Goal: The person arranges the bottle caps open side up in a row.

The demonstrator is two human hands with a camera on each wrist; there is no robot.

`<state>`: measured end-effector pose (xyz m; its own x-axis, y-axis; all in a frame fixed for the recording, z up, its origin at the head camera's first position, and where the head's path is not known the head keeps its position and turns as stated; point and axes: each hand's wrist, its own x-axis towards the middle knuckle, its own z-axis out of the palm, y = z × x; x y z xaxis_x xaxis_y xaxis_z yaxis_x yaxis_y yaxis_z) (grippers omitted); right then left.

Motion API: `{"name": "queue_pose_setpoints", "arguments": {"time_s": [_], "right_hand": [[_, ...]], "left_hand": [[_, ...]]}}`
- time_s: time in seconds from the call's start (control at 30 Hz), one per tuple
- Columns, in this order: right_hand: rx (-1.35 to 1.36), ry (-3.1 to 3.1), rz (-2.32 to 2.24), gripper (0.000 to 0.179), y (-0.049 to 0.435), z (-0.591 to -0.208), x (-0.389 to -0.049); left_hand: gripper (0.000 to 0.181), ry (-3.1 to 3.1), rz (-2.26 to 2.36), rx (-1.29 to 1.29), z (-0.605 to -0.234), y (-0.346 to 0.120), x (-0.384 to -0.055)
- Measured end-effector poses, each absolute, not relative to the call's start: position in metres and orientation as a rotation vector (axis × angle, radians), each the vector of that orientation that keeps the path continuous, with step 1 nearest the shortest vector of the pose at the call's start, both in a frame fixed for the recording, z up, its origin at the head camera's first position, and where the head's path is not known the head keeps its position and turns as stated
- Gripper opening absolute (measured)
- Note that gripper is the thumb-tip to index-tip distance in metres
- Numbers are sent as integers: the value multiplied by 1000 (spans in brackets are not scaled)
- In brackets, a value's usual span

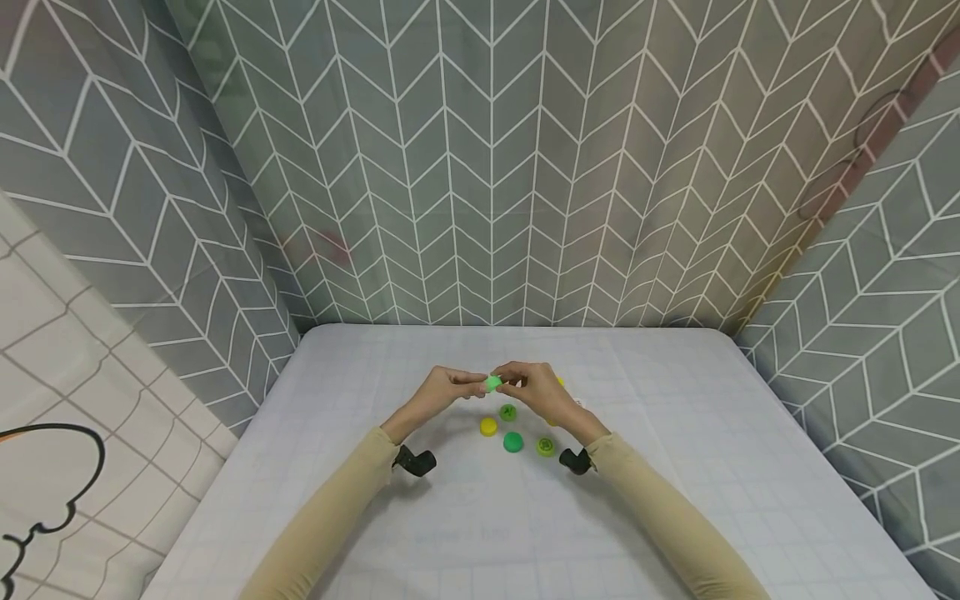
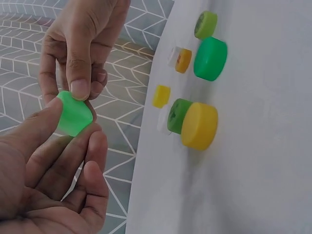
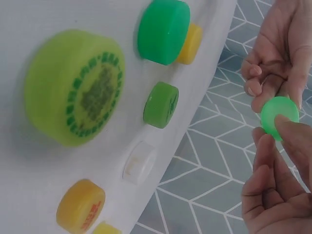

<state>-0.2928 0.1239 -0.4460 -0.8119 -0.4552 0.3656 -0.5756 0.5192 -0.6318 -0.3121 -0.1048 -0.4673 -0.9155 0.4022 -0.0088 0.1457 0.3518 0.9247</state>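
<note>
A bright green bottle cap is held up above the table between both hands. My left hand pinches it between thumb and fingers, the thumb lying along its edge in the left wrist view. From the other side my right hand pinches the same cap, its thumb flat against the cap in the right wrist view. Below the hands lie a yellow cap, a green cap, a darker green cap and a lime cap with dark printing on top.
An orange cap with red print and a white cap lie farther over, partly hidden by my right hand in the head view. Another yellow cap is nearby. The white-covered table ends at a patterned grey curtain.
</note>
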Motion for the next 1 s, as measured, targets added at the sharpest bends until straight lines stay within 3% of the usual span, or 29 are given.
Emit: {"name": "queue_pose_setpoints", "arguments": {"time_s": [0.53,0.73,1.0], "right_hand": [[960,-2607,1198,35,124,-440,-288],[958,-2629,1131,40,119,-432,-283],[984,-2729,1065,33,111,-421,-268]], "left_hand": [[62,2384,1574,545,-458,-111,-307],[47,2456,1521,610,-449,-110,-302],[33,2572,1362,825,-434,-115,-285]]}}
